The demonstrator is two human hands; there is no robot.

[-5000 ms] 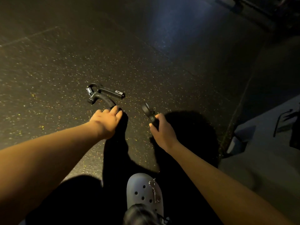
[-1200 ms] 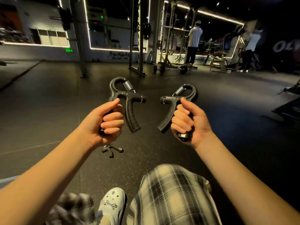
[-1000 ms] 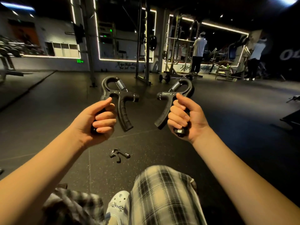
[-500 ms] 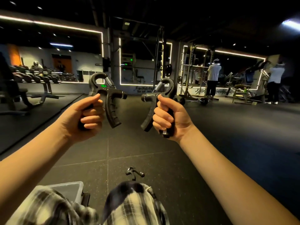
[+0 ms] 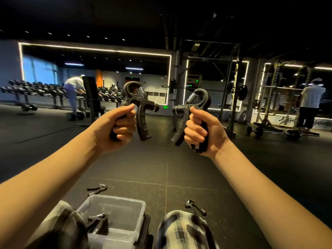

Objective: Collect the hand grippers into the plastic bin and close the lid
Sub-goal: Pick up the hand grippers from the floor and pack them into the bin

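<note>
The person sat on the dark gym floor point(image 5: 167, 166) with both arms held out in front. The left hand point(image 5: 116, 128) was curled tight around one handle of a black hand gripper point(image 5: 139, 106), and the other handle stuck out free to the right of the fingers. The right hand point(image 5: 203, 130) was wrapped around one handle of a second black hand gripper point(image 5: 193, 106), and its other handle poked out to the left. Both grippers were up in the air with their springs at the top, close to each other but not touching. Down near the person's legs sat a clear plastic bin point(image 5: 125, 205) with its top open. One more hand gripper point(image 5: 98, 221) lay inside the bin on its near left side. Another hand gripper point(image 5: 98, 188) lay on the floor just past the far left corner of the bin. A fifth one point(image 5: 195, 207) lay on the floor to the right of the bin, next to a knee in checked trousers point(image 5: 181, 229). Far away on the left stood a long dumbbell rack point(image 5: 36, 88) with a person point(image 5: 73, 90) bending over it. On the far right another person point(image 5: 311, 103) stood by a metal rack point(image 5: 231, 87).
</note>
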